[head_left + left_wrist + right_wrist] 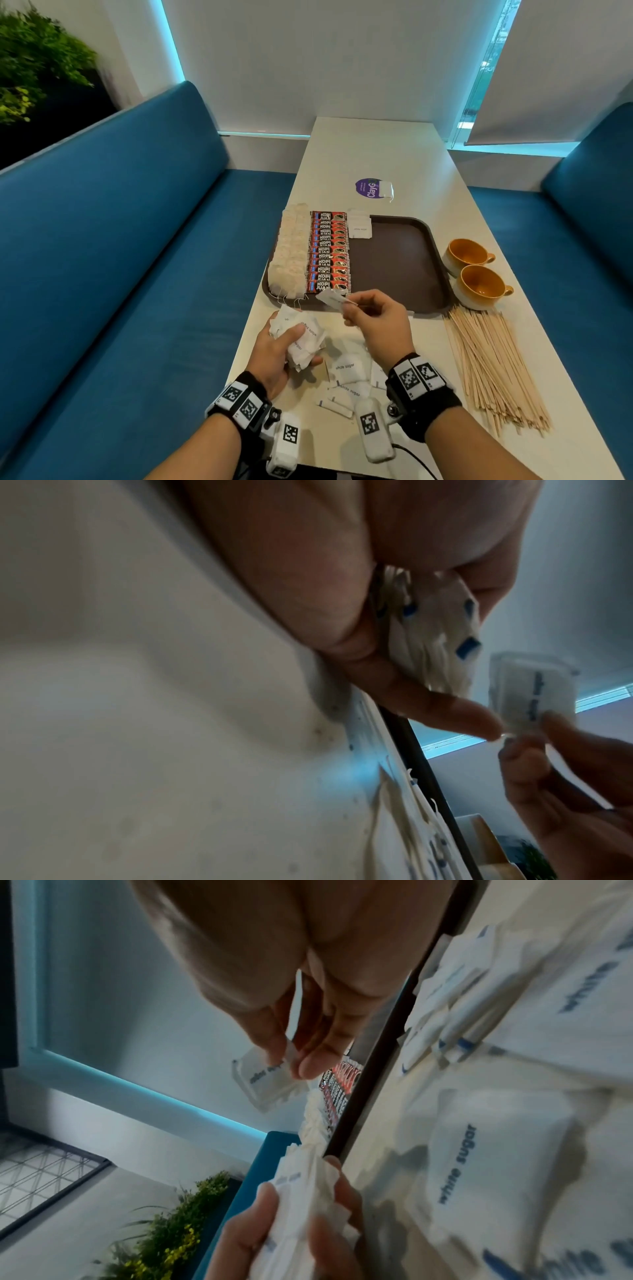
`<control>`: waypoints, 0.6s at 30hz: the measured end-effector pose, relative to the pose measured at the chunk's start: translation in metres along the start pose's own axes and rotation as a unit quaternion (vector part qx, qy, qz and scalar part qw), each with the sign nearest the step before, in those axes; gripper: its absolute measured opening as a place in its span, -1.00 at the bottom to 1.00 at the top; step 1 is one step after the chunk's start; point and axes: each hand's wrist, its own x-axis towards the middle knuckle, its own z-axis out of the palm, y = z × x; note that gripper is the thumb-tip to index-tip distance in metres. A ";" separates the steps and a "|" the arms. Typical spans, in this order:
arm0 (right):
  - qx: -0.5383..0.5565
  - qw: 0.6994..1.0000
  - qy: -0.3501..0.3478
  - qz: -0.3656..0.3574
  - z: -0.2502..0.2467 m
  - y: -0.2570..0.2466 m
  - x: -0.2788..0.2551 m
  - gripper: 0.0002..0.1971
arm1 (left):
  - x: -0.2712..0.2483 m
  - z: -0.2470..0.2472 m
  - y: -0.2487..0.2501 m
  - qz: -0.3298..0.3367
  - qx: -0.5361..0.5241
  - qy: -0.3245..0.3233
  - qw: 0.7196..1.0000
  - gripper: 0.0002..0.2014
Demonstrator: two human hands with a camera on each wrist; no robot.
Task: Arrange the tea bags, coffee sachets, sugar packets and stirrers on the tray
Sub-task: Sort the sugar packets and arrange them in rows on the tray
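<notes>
My right hand (371, 317) pinches one sugar packet (334, 298) at the tray (394, 267) near rim — its stack (359, 228) lies far ahead — while my left hand (274, 356) clutches a bundle (301, 339).

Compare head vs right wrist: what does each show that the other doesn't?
Head only: the two cups, the stirrers loose on the table, and the few sugar packets already laid on the tray.

Right wrist only: the print on the single packet, seen from the palm side, and the fingertips pinching it.

Both: the left hand gripping a sugar bundle, the right hand pinching one packet, loose "white sugar" packets on the table, and the coffee sachets.
</notes>
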 end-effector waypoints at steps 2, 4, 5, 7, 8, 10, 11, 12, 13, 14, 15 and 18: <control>-0.082 0.996 -0.038 -0.022 0.005 0.003 -0.001 -0.90 | 0.001 -0.001 0.000 -0.004 -0.002 -0.001 1.000 -0.52; -0.189 0.978 -0.083 -0.036 0.011 0.008 -0.003 -0.87 | 0.001 -0.003 0.000 -0.007 -0.018 0.001 1.000 -0.48; -0.238 0.965 -0.100 -0.049 0.013 0.010 -0.005 -0.87 | 0.001 -0.004 0.000 -0.009 -0.027 0.000 1.000 -0.48; -0.302 0.942 -0.127 -0.070 0.014 0.012 -0.007 -0.89 | 0.000 -0.003 0.001 -0.012 -0.033 -0.006 0.999 -0.49; -0.317 0.935 -0.136 -0.075 0.014 0.012 -0.007 -0.90 | 0.000 -0.003 0.001 -0.011 -0.029 -0.006 1.000 -0.49; -0.325 0.930 -0.149 -0.080 0.013 0.011 -0.007 -0.86 | -0.001 -0.004 0.000 -0.002 -0.015 -0.016 1.000 -0.38; -0.323 0.930 -0.153 -0.086 0.013 0.010 -0.007 -0.82 | 0.000 -0.005 -0.001 0.005 -0.010 -0.028 1.000 -0.33; -0.323 0.929 -0.156 -0.093 0.012 0.010 -0.007 -0.77 | 0.000 -0.005 -0.002 0.012 -0.007 -0.039 0.999 -0.30; -0.321 0.928 -0.159 -0.099 0.012 0.009 -0.008 -0.74 | 0.001 -0.006 -0.003 0.016 -0.005 -0.046 0.999 -0.30; -0.315 0.930 -0.161 -0.099 0.012 0.007 -0.008 -0.73 | 0.002 -0.006 -0.004 0.020 -0.002 -0.051 0.999 -0.31; -0.301 0.936 -0.158 -0.095 0.011 0.006 -0.009 -0.73 | 0.002 -0.006 -0.005 0.022 0.001 -0.053 0.998 -0.33; -0.228 0.964 -0.119 -0.069 0.011 0.007 -0.008 -0.78 | 0.002 -0.006 -0.006 0.025 0.001 -0.056 0.998 -0.37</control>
